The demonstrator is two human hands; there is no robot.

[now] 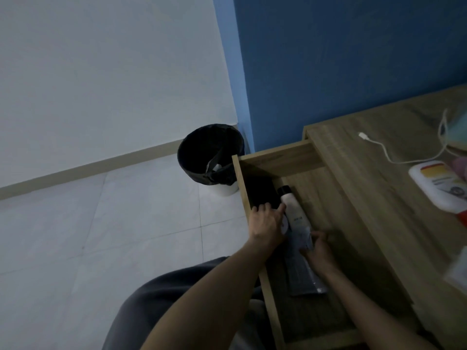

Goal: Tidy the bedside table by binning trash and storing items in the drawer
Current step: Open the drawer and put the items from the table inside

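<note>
The wooden drawer stands pulled out below the bedside table top. Inside it a white bottle with a black cap lies beside a flat black item. My left hand rests with straight fingers on the black item, one fingertip touching the bottle. A small round white thing peeks out under that hand. My right hand grips the upper end of a long grey plastic packet that lies on the drawer floor just below the bottle.
A bin with a black liner stands on the tiled floor left of the drawer, against the blue wall. On the table top lie a white charging cable, a white tube with red and yellow print, a teal mask and a pink thing.
</note>
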